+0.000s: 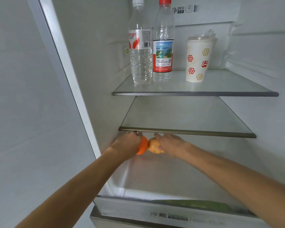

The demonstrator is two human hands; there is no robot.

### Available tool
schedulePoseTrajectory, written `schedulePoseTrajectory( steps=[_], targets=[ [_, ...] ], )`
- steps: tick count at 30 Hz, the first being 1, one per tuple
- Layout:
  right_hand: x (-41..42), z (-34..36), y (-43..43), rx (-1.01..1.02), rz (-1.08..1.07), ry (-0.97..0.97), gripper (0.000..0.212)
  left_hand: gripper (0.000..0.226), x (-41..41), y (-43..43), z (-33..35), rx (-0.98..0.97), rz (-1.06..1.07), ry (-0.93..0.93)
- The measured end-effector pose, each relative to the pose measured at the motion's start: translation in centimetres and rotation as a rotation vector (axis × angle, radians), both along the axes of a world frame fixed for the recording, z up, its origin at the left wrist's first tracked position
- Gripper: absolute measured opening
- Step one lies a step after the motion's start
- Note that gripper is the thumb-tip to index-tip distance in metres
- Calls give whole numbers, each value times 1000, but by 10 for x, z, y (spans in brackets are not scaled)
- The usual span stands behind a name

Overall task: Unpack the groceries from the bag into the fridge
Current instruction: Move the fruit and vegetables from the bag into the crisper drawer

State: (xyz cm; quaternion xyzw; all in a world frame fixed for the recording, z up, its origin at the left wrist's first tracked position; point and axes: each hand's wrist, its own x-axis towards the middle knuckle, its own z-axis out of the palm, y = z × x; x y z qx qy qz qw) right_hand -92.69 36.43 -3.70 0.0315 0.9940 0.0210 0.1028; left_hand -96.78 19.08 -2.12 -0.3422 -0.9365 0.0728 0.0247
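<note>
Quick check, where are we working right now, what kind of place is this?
Inside an open household fridge, likely in a home kitchen. Glass shelves hold two water bottles and a lidded paper cup; below, the left hand and right hand place an orange and a yellowish fruit.

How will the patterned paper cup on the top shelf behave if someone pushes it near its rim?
The patterned paper cup looks tall and narrower at its base than at its lid, so a push near the rim would probably tip it. It stands on the smooth glass top shelf, so a low push may slide it. Its paper wall likely dents under a squeeze.
</note>
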Motion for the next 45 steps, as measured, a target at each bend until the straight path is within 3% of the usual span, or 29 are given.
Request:
schedulePoseTrajectory(
  steps=[6, 10, 17, 26, 32, 38, 45],
  targets=[
    [3, 0, -1, -33, -29, 28, 67, 58, -1, 3, -1, 14, 38, -45],
    [22, 5, -6, 1, -55, -3, 78, 55, 4, -4, 4, 12, 5, -89],
    [70, 47, -23, -17, -35, -34, 32, 46, 32, -36, 26, 36, -74, -180],
    [166, 80, -76, -227, -238, 307, 31, 31, 77, -107, 52, 322, -286, -45],
    [250, 87, -126, -262, -385, 528, 29, 14, 112, -143, 53, 481, -373, -35],
    [313, 96, -160, -216, -506, 437, 31, 11, 168, -142, 57, 474, -562, -142],
    [395, 88, -175, -160, -650, 347, 30, 21, 234, -127, 45, 327, -693, -236]
  ],
)
